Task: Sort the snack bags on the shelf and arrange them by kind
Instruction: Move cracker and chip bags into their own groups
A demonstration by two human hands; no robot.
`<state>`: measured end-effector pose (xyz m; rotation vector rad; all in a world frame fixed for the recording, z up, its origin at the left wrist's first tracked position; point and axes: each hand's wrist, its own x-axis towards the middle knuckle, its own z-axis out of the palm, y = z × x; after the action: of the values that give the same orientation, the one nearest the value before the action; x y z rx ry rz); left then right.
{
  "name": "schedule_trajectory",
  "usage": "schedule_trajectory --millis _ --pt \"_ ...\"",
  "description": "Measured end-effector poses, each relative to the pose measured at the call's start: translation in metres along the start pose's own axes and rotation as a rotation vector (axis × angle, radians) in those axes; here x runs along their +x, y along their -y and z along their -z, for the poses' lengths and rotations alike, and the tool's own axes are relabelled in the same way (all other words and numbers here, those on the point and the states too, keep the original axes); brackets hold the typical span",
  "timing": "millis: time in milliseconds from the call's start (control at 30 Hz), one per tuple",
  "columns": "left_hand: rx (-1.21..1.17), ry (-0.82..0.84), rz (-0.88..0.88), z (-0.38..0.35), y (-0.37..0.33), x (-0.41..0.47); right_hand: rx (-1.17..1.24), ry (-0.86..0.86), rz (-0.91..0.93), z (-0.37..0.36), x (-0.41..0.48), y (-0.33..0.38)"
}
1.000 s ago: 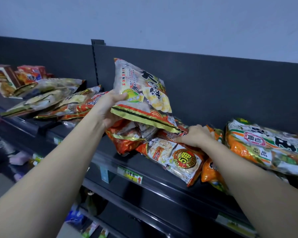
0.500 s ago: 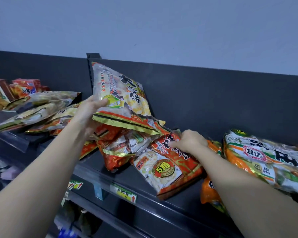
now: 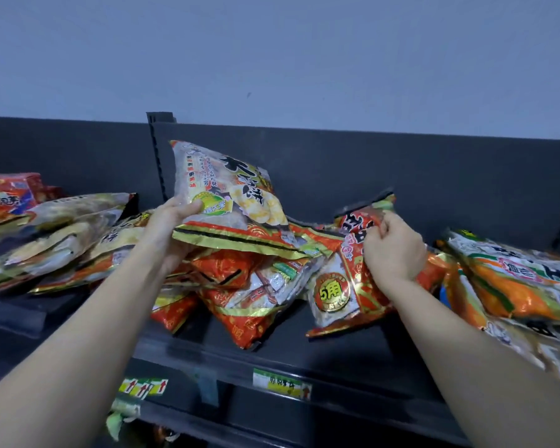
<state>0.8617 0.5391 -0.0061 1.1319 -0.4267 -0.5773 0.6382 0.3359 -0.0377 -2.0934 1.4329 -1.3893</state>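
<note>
My left hand grips the lower left corner of a pale gold rice-cracker bag, which is tilted up above the pile. My right hand pinches a red bag with a round "5" sticker and lifts its top end off the shelf. Under the gold bag lie several red and orange bags. A stack of gold bags lies to the left. Orange-and-green bags are piled at the right.
The dark shelf has a tall back panel and price tags on its front rail. Red boxes stand at the far left. A lower shelf with more goods shows below.
My right hand has closed on the red sticker bag and raised its top end. The left hand keeps hold of the gold bag. The view has tilted upward.
</note>
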Motion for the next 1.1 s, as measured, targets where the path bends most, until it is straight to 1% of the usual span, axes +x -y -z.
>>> schedule_trajectory --millis 100,167,233,367,500,533,633,667,733,767,833,867,933,967,1100 --pt "-0.016 0.043 0.021 0.006 0.003 0.003 0.054 -0.156 -0.009 0.010 0.002 0.015" --pt "-0.013 0.069 0.016 0.007 0.004 0.003 0.025 -0.147 -0.002 0.013 0.003 0.021" --pt "-0.012 0.091 0.011 0.008 0.006 0.004 -0.060 -0.038 -0.021 0.007 -0.003 0.018" --pt "-0.014 0.091 0.016 0.010 0.007 0.006 -0.250 0.334 -0.149 -0.011 -0.018 -0.008" --pt "-0.017 0.092 0.023 0.011 0.005 0.007 -0.275 0.448 -0.242 -0.010 -0.023 -0.012" --pt "-0.021 0.094 0.027 0.011 0.005 0.007 -0.205 0.495 -0.277 -0.011 -0.025 -0.009" --pt "-0.019 0.099 0.024 0.011 0.002 0.005 0.169 0.719 -0.502 -0.015 -0.034 0.010" --pt "-0.017 0.101 0.018 0.011 0.002 0.004 0.266 0.801 -0.544 -0.018 -0.037 0.016" --pt "-0.025 0.094 0.010 0.010 0.000 0.001 0.391 0.933 -0.554 -0.026 -0.040 0.027" --pt "-0.029 0.090 0.005 0.009 -0.001 0.000 0.441 0.931 -0.539 -0.031 -0.041 0.029" --pt "-0.032 0.083 0.005 0.010 -0.001 -0.001 0.513 0.796 -0.511 -0.041 -0.041 0.030" --pt "-0.038 0.070 0.009 0.011 -0.001 -0.001 0.496 0.698 -0.477 -0.045 -0.039 0.030" --pt "-0.072 0.050 0.021 0.014 -0.001 -0.003 0.346 0.520 -0.339 -0.044 -0.036 0.033" --pt "-0.103 0.040 0.027 0.016 -0.001 -0.004 0.311 0.427 -0.276 -0.040 -0.034 0.037" --pt "-0.244 -0.018 0.056 0.024 0.001 -0.007 0.287 0.158 -0.123 -0.011 -0.023 0.051"
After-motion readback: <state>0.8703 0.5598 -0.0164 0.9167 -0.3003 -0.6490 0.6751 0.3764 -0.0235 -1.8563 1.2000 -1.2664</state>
